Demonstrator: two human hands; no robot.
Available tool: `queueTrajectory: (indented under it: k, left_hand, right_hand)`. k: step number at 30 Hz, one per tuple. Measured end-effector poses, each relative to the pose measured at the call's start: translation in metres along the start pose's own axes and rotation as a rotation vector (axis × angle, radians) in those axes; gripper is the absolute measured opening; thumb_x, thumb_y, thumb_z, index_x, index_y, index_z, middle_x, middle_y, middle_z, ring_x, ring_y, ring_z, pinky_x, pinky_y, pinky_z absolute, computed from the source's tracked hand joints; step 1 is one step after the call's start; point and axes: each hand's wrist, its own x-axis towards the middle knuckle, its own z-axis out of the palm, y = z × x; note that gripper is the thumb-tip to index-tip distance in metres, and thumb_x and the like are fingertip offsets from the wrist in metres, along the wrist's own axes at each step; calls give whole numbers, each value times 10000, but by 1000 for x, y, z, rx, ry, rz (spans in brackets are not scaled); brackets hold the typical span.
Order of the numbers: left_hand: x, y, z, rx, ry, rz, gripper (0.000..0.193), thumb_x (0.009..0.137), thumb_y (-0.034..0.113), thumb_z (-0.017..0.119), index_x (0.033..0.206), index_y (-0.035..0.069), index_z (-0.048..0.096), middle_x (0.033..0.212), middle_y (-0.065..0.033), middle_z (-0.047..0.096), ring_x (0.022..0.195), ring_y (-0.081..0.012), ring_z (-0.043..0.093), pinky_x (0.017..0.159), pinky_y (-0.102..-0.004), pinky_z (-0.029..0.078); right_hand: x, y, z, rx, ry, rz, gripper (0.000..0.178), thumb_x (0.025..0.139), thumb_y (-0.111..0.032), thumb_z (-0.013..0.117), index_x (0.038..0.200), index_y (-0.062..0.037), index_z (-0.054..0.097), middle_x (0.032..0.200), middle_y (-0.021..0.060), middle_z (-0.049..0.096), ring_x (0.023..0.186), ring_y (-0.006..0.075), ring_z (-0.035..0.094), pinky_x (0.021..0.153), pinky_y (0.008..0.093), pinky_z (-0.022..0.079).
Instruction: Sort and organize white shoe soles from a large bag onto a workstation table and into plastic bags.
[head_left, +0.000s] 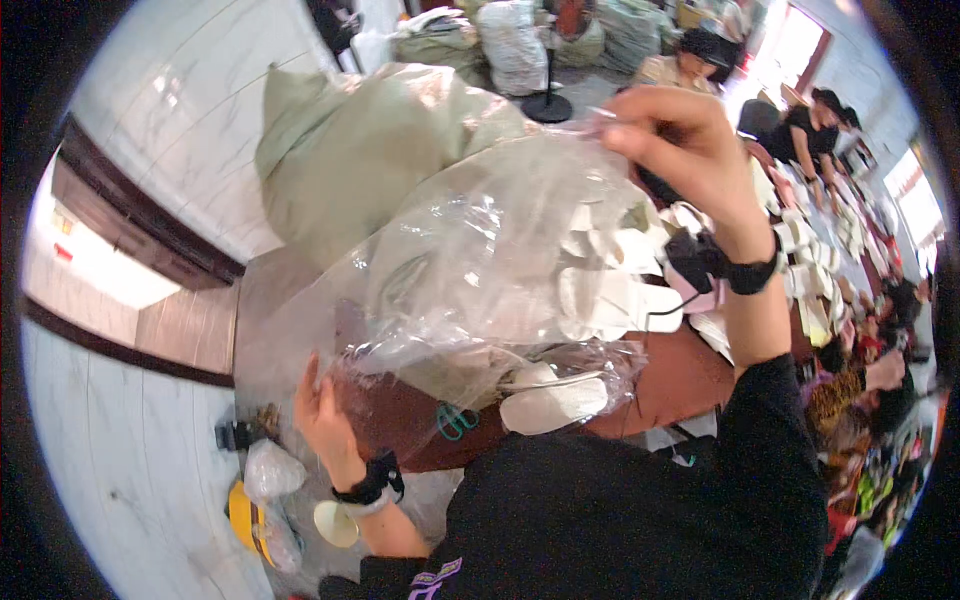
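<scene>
Wears one black shirt (630, 500), nearest the camera, and two black wristbands (752, 277). Holds the left hand (327, 415) loosely curled at the lower left of one plastic bag (450, 240); cannot tell whether gripping. Pinches the bag's upper edge in the right hand (685, 150). Spreads it, clear, creased and shiny, above one brown table (680, 385). Faces one white slipper (558, 405) at the near edge, one pale green sack (325, 170) beyond, at least two people (812, 135) farther back.
</scene>
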Motion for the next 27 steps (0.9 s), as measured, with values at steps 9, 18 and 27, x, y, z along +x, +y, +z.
queueTrajectory:
  k: [9, 18, 27]
  left_hand:
    - [-1, 30, 13, -547, -176, -26, 369, 887, -20, 457, 1255, -35, 464, 1260, -125, 510, 1017, -203, 580, 875, -311, 470]
    - [-24, 30, 12, -461, -349, 39, 448, 872, 121, 595, 1258, -45, 439, 1163, -128, 558, 1044, -216, 567, 876, -330, 464]
    - [-30, 10, 2, -295, -305, -6, 285, 920, 14, 475, 1195, -49, 512, 1159, -103, 573, 1001, -197, 590, 870, -302, 472]
  right_hand:
    - [44, -31, 94, 131, -345, -341, 225, 768, -191, 699, 917, -53, 602, 822, 32, 605, 693, 164, 585, 607, 295, 450]
    - [39, 4, 233, 233, -588, -216, 249, 799, -233, 687, 937, -54, 582, 821, 17, 612, 694, 103, 547, 577, 238, 418]
    - [45, 23, 264, 540, -679, 107, 181, 857, -180, 621, 837, 0, 624, 715, 44, 610, 672, 73, 539, 619, 257, 448]
